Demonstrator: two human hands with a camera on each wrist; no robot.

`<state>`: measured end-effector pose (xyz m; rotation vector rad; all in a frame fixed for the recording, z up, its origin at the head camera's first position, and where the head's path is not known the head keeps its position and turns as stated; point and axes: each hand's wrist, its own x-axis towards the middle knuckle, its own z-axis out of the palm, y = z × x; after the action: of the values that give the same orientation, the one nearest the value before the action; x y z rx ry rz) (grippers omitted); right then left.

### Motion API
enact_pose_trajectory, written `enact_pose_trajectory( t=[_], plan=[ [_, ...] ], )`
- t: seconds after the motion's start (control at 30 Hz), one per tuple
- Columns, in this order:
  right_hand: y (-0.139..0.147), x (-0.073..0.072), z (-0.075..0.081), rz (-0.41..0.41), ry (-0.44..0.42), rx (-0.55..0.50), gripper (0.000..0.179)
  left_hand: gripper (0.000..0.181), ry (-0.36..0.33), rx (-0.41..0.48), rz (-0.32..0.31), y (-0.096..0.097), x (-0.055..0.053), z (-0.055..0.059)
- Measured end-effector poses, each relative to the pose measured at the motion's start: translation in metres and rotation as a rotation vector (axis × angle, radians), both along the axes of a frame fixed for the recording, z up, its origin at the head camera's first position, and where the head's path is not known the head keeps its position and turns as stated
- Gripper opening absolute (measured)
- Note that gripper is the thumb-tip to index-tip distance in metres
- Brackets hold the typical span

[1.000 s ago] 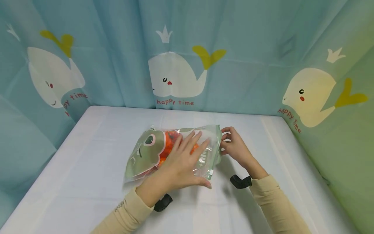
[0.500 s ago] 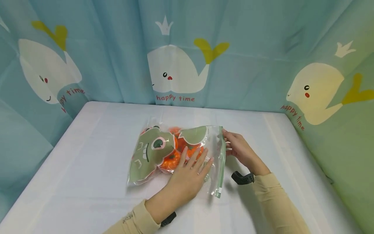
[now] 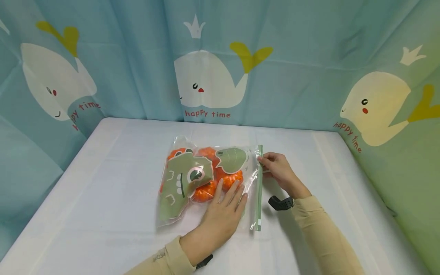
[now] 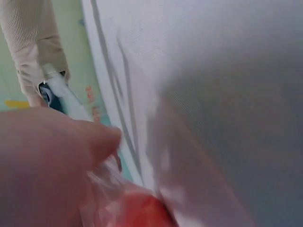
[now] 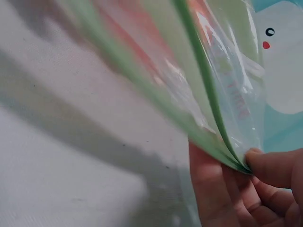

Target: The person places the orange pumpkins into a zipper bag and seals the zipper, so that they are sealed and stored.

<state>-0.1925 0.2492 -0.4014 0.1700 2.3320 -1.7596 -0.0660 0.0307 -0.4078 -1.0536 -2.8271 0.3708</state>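
A clear zip bag (image 3: 252,179) with a green cartoon-animal print lies on the table. Inside it are several bumpy orange-red pieces (image 3: 231,179), perhaps small toy pumpkins. My left hand (image 3: 221,219) rests on the bag's near side with its fingers straight. In the left wrist view this hand (image 4: 52,156) is blurred above a red piece (image 4: 144,210). My right hand (image 3: 280,172) pinches the far corner of the bag's green zip edge (image 3: 259,198). The right wrist view shows thumb and fingers (image 5: 272,165) on that corner, where two green strips (image 5: 206,80) meet; away from it they stand apart.
The white table (image 3: 103,198) reaches back to a blue curtain (image 3: 137,68) printed with white whales. A greenish curtain (image 3: 412,183) hangs along the right. A white slider (image 3: 259,222) sits at the near end of the zip edge. Black wrist straps (image 3: 281,203) show below the hands.
The bag has turned, its zip edge now lying straighter toward me. My right hand has gone from touching that edge to pinching its corner. My left hand has slid to the bag's near side.
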Motion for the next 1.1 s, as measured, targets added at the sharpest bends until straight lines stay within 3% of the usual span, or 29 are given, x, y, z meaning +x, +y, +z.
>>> enact_pose_trajectory(
  t=[0.13, 0.27, 0.37, 0.57, 0.8, 1.1],
  plan=[
    [0.001, 0.001, -0.002, -0.017, -0.029, -0.019, 0.036, 0.057, 0.023, 0.049, 0.028, 0.012, 0.000, -0.002],
    [0.007, 0.009, -0.004, 0.083, -0.080, -0.032, 0.038, 0.062, 0.039, 0.122, 0.050, 0.022, 0.000, -0.004],
    [0.010, 0.022, -0.006, 0.175, -0.115, -0.061, 0.039, 0.059, 0.027, 0.122, 0.078, 0.024, -0.002, -0.006],
    [0.009, 0.053, -0.012, 0.263, -0.144, -0.178, 0.033, 0.059, 0.016, 0.109, 0.123, 0.022, -0.007, -0.013],
    [0.007, 0.078, -0.015, 0.389, -0.167, -0.196, 0.025, 0.059, 0.065, 0.123, 0.119, 0.019, -0.013, -0.016],
    [0.000, 0.082, -0.016, 0.515, -0.194, -0.227, 0.016, 0.060, 0.109, 0.155, 0.132, 0.016, -0.019, -0.015]
  ],
)
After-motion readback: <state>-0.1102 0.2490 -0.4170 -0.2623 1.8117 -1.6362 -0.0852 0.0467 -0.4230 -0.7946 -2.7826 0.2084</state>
